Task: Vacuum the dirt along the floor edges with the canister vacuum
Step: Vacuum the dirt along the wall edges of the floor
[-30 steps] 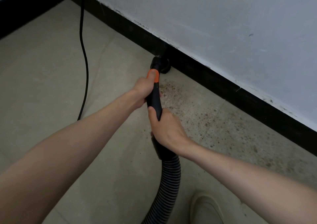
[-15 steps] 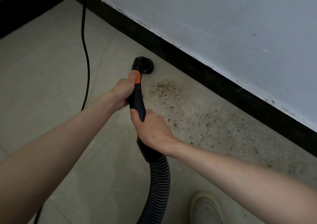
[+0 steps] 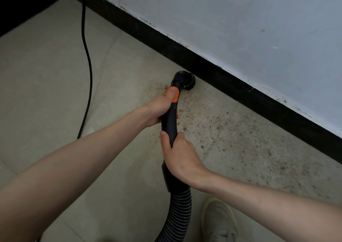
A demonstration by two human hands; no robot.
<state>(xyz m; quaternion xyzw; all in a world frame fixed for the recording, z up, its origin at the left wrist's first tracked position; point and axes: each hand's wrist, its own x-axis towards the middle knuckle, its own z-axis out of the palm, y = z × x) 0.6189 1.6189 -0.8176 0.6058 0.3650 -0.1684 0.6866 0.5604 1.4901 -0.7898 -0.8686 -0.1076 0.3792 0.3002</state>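
Vacuum wand: rigid black tube with orange collar, likely light and easy to steer, ribbed hose flexible behind it; left hand wraps the upper grip with thumb on the collar, right hand clasps the lower end, both sound holds. Round brush head sits on the floor beside the black baseboard. Pale tile floor, hard and smooth, brown dirt scattered along the wall edge; power cord trails left, shoe below.

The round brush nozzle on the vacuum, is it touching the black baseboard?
Cannot tell. In the head view the brush nozzle sits right at the baseboard, but black on black hides any gap or contact.
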